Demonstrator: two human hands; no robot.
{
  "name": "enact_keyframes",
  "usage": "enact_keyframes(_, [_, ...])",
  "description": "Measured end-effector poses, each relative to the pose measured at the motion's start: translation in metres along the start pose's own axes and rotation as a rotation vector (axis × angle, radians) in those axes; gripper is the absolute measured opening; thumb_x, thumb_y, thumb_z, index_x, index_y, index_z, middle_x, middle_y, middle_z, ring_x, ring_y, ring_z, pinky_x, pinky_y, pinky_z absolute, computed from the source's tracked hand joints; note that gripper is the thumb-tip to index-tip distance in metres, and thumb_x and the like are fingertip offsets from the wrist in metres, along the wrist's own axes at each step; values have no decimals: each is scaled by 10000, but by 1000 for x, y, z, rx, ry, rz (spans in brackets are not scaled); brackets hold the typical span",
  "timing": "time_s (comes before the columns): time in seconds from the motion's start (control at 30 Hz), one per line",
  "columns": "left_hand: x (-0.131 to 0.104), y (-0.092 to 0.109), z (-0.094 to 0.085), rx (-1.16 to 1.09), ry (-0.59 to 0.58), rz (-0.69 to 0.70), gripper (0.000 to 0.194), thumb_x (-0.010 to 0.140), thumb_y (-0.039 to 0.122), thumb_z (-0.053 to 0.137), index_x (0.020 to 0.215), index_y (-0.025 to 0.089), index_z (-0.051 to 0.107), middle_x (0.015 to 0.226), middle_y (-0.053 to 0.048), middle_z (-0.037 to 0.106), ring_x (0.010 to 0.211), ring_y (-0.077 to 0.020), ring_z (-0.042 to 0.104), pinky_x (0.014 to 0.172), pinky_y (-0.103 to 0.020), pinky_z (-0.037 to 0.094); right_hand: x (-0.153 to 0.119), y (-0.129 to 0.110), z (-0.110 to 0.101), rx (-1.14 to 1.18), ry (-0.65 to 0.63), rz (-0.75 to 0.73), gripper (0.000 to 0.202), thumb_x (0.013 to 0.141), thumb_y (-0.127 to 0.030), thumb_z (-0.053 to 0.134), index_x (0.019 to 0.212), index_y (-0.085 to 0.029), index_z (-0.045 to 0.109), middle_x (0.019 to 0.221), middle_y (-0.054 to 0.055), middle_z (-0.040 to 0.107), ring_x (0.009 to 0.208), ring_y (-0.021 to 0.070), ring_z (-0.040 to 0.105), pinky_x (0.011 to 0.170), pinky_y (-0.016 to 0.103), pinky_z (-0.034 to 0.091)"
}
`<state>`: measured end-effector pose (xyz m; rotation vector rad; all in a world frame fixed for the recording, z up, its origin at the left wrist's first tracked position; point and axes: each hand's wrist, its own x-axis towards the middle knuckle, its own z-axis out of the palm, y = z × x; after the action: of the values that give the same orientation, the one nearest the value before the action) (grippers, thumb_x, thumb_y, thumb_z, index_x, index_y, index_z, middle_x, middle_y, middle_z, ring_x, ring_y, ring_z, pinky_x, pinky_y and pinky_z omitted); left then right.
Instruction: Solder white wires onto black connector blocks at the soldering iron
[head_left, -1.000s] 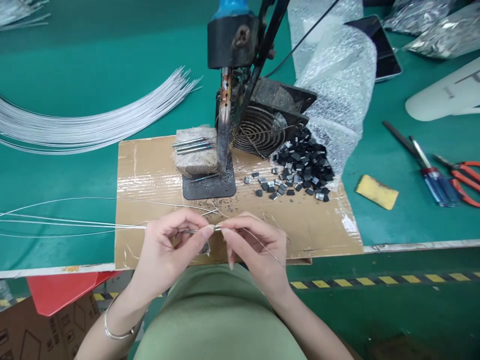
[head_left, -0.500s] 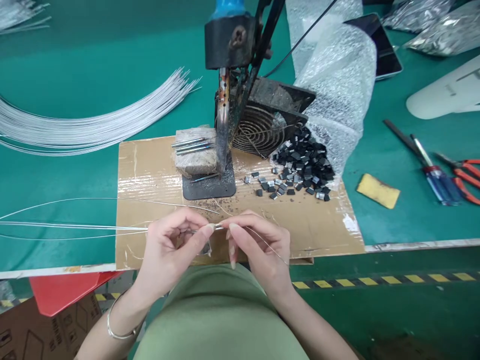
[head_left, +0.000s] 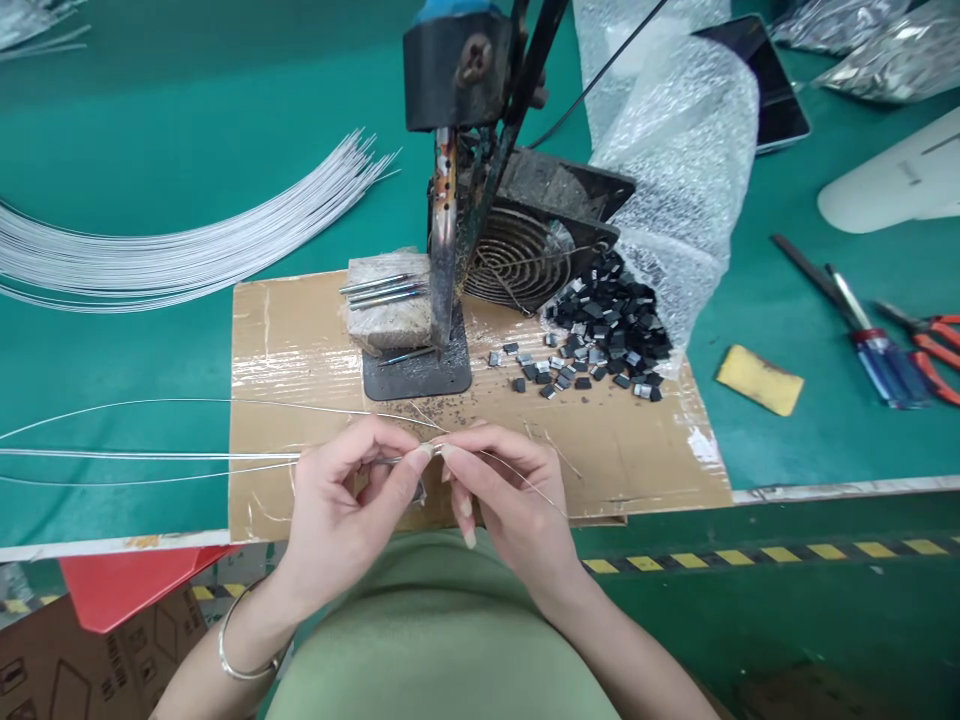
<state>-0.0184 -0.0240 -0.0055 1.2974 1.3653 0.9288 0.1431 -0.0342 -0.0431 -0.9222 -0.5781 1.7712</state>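
honestly no readable words, brown carton [head_left: 97, 660] at near left with printed diamond outlines, small symbols and lettering too tiny to make out, white container [head_left: 885, 180] at far right with a blurry little mark, yellow-and-black warning stripe [head_left: 780, 554] on the floor [head_left: 847, 630], near right

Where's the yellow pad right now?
Head view, right side: the yellow pad lies on the green table, between the cardboard and the blue-handled screwdriver.
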Motion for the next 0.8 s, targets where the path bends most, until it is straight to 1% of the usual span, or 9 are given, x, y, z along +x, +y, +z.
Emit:
enact_keyframes(0.13, [0,-2,1,28,5,25,87,945,224,719,859,217,707,638,35,606,538,-70,491,485,-174,360,1,1,-1,15,2,15,50,912,-297,801,938,-294,844,580,-51,653,413,55,584,372,129,473])
enact_keyframes(0.33, [-2,-2,0,85,18,56,102,941,213,717,839,208,705,635,21,625,549,-85,530,486,-182,377,1,-1,0,-16,29,25,53,906,-301,803,922,-274,845,579,-49,635,409,56,570,364,136,475])
enact_keyframes(0.57, [0,-3,1,105,18,68,106,940,212,710,835,204,702,634,22,608,527,-85,506,467,-202,346,1,-3,1,-50,57,-21,46,889,-288,812,906,-272,852,686,-40,659,415,47,579,343,134,478])
enact_keyframes(0.7, [-1,-5,0,109,-6,73,92,947,213,707,856,204,707,639,22,612,519,-85,493,461,-219,324,0,-6,0,-42,35,11,51,884,-293,812,890,-258,848,636,-42,643,403,48,553,346,137,471])
enact_keyframes(0.8, [-2,-5,-2,123,-30,83,104,953,210,701,850,201,708,647,20,617,522,-84,481,469,-231,319,2,-10,-2,-17,20,67,70,853,-311,835,852,-242,840,648,-35,657,403,54,546,338,145,463])
